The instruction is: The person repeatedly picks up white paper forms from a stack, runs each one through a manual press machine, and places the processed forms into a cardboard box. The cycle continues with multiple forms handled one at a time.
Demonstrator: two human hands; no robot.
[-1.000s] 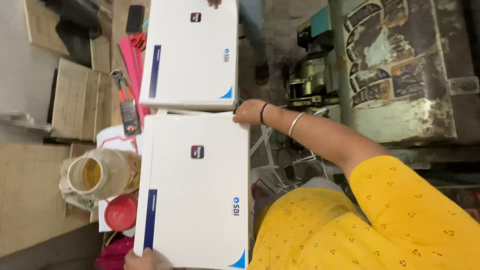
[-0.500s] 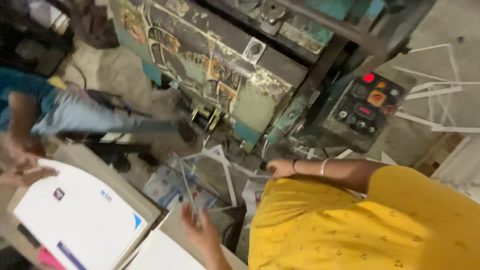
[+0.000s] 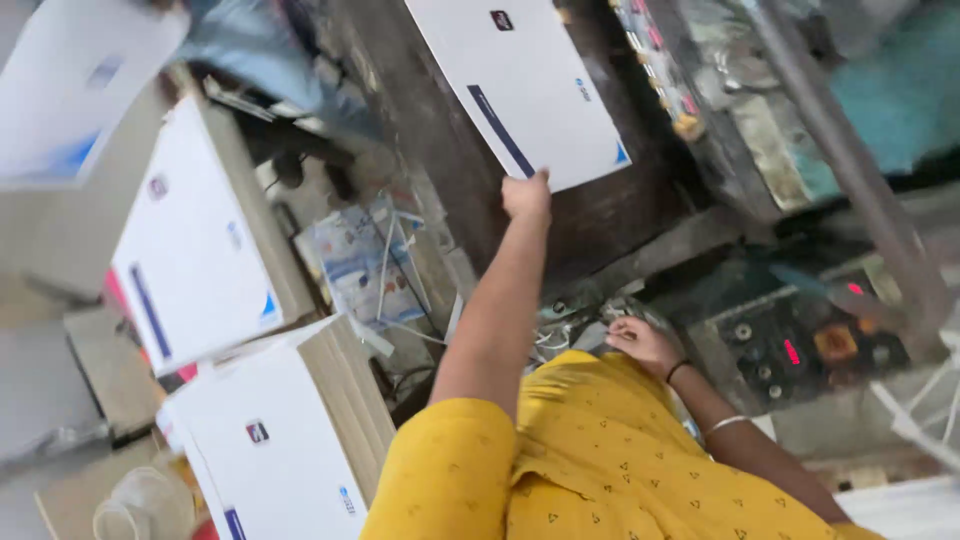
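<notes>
White printed sheet held out over the dark machine bed

The left hand [image 3: 527,195] reaches far forward, its fingers pinching the near edge of a white printed sheet [image 3: 525,85], which hangs out flat above the dark machine bed [image 3: 620,215], well apart from the piles; gripping only the edge seems to keep the printed face free. The right hand [image 3: 645,343] rests close to the body in the yellow shirt [image 3: 600,470], fingers loosely curled on a tangle of pale strips, holding nothing I can make out. On the left stand two stacks of like sheets, a far stack [image 3: 195,235] and a near stack [image 3: 275,440], squared up on the surface within reach.
</notes>
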